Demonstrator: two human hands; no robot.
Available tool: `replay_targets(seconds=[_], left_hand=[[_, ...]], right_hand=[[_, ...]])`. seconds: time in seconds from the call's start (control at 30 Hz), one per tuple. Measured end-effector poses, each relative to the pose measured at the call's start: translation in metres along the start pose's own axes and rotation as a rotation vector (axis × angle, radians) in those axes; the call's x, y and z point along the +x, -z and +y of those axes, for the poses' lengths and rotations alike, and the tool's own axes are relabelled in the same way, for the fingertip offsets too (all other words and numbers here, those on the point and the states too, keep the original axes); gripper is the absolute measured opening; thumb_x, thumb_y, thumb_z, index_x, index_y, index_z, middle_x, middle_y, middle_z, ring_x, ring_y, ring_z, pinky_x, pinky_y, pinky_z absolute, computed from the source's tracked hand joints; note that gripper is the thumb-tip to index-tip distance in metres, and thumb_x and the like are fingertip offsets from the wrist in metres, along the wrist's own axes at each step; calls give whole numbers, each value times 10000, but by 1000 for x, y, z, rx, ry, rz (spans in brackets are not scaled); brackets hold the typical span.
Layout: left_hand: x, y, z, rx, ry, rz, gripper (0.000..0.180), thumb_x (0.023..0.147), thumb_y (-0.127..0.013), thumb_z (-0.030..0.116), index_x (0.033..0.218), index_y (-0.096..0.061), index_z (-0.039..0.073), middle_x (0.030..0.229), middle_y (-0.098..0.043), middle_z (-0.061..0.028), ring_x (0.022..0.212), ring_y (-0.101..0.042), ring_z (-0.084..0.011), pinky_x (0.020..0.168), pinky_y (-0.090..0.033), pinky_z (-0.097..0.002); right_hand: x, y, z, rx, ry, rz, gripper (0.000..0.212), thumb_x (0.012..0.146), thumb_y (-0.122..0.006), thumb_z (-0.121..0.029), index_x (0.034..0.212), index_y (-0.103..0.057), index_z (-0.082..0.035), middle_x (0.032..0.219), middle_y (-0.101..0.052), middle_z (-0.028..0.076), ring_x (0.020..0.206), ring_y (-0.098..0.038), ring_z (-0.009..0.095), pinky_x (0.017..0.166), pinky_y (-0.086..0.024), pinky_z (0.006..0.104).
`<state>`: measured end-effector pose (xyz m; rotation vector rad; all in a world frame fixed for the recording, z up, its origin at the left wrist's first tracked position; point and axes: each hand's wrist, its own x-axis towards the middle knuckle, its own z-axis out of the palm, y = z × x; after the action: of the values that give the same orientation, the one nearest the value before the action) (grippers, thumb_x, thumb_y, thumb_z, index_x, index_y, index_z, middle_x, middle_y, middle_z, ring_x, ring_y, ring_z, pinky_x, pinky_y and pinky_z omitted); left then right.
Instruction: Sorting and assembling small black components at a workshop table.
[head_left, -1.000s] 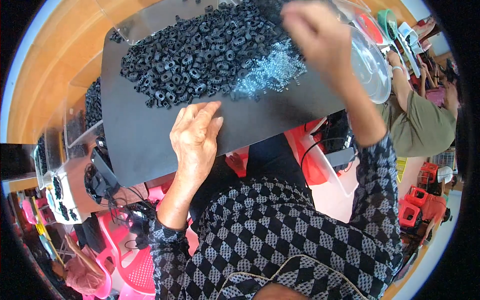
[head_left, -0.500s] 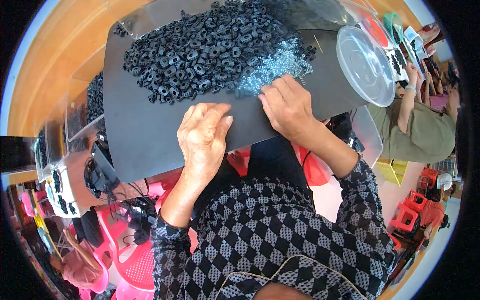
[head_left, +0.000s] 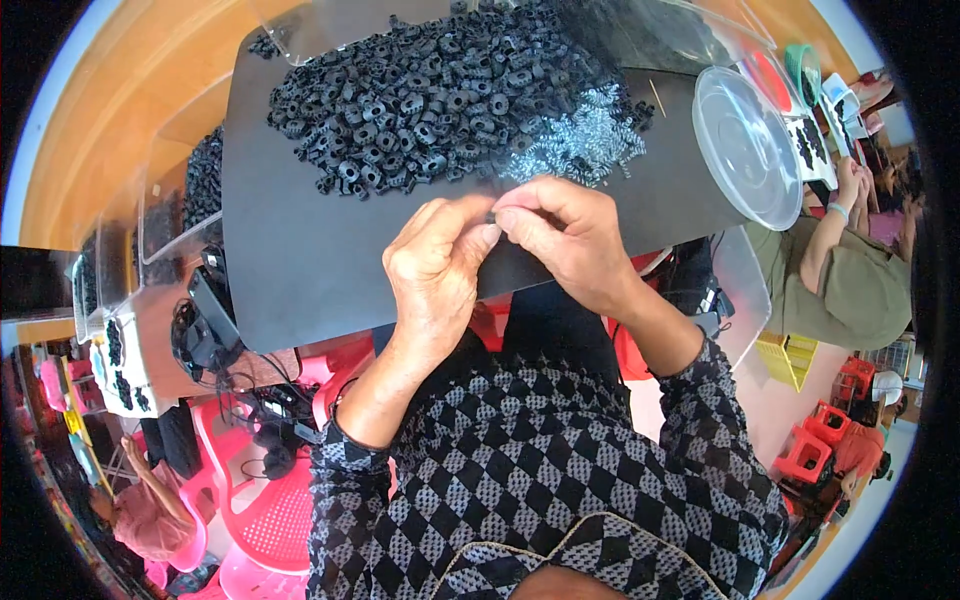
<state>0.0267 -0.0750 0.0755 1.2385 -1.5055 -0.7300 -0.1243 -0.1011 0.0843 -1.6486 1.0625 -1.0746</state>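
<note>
My left hand [head_left: 437, 262] and my right hand [head_left: 565, 238] meet fingertip to fingertip just above the near part of the dark mat [head_left: 300, 250]. A small dark piece [head_left: 491, 216] shows between the left fingers and is mostly covered. The right thumb and forefinger are pinched against it; anything else in that pinch is hidden. Beyond the hands lies a large heap of small black plastic parts [head_left: 400, 110], with ring-like openings. Against its right side is a pile of small silvery metal springs [head_left: 585, 138], just past my right hand.
A clear round plastic lid [head_left: 748, 150] rests at the mat's right edge, near a thin wooden stick [head_left: 657, 98]. Clear bins with black parts [head_left: 203, 180] stand at left. Below them is a pink chair [head_left: 265, 520]. A co-worker in a green top [head_left: 845, 270] sits at right.
My right hand has drawn back from the springs toward my left hand. The left hand has moved right, and the fingertips now meet. The whole view has shifted slightly.
</note>
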Motion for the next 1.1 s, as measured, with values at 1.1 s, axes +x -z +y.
replay_targets(seconds=[1.1], left_hand=[[90, 1, -14, 905, -685, -133, 53, 653, -599, 90, 674, -585, 43, 695, -540, -85, 666, -557, -239, 681, -374, -386]], right_hand=[[-8, -12, 18, -611, 586, 185, 235, 633, -700, 38, 846, -608, 2, 759, -565, 91, 640, -530, 248, 542, -437, 327]])
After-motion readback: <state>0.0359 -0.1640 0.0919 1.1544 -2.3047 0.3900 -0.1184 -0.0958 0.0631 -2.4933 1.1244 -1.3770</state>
